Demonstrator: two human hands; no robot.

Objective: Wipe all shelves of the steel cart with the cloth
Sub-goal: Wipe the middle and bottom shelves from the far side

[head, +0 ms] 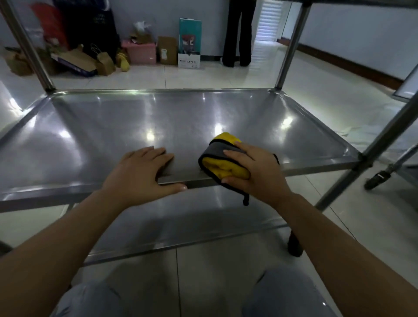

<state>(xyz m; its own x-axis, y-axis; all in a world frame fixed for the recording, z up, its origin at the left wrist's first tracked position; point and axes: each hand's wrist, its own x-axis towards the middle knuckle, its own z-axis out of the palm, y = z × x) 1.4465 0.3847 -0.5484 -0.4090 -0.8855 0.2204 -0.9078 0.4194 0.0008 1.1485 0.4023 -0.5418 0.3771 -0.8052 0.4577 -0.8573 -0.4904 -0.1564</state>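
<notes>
The steel cart's middle shelf point(158, 117) spreads wide in front of me, shiny and bare. My left hand point(140, 172) rests flat on its near edge, fingers straight, thumb along the rim. My right hand point(251, 169) grips a folded yellow cloth with grey backing and black trim point(220, 163) at the shelf's near right edge, thumb under the fold and fingers over it. A lower shelf point(181, 226) shows beneath, and the edge of the top shelf point(362, 2) runs along the upper right of the view.
Steel posts stand at the far left point(27, 47), far right point(291, 45) and near right point(380, 144). Boxes and paper bags point(140, 52) line the far wall. A person's dark trousers point(237, 34) stand beyond. Another cart's caster point(376, 178) sits at right. My knees point(289, 294) are below.
</notes>
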